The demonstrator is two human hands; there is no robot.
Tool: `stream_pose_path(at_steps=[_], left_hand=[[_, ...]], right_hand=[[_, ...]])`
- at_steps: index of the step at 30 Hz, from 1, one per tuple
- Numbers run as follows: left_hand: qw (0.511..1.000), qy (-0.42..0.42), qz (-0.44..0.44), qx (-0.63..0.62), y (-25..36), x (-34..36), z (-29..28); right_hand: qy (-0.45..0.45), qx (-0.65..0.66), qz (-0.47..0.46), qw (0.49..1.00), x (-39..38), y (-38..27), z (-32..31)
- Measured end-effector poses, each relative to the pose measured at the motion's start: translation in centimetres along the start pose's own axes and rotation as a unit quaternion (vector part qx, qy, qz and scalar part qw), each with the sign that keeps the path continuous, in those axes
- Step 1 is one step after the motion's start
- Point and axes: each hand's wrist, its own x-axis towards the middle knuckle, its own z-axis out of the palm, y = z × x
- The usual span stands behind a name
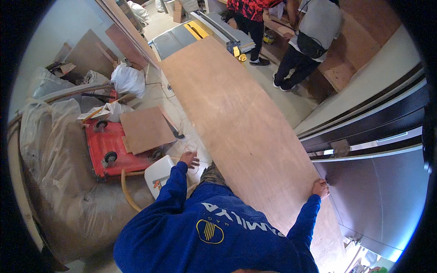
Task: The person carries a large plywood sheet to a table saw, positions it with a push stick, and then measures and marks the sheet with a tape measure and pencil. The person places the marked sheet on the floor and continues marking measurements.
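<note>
A long plywood sheet stretches from the far table saw down past my right side. At the sheet's right edge, my right hand is closed on it, fingers curled at the rim. My left hand hangs off the sheet's left side, fingers apart and holding nothing. Close by that hand stands a white plastic seat with a small orange-and-grey tool lying on it. The sheet's underside and what bears its near end are hidden.
To the left, a red wheeled platform lies wheels up with a square board on it. Plastic-wrapped material and a white sack are beside it. Two people stand at the far right. A dark door panel borders the right.
</note>
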Motion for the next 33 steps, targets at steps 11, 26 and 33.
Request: stream_pose_path(at_steps=[11,26,33], left_hand=[[0.672,0.365,0.531,0.365,18.6,-4.1,7.9],[0.765,0.401,0.406,0.299,20.6,2.7,9.1],[0.881,0.253,0.167,-0.363,17.0,8.8,-10.5]], right_hand=[[0.03,-0.001,-0.004,1.0,1.3,1.5,2.6],[-0.004,-0.003,-0.017,1.0,1.0,1.7,2.0],[0.036,0.026,-0.024,0.999,0.3,1.3,1.7]])
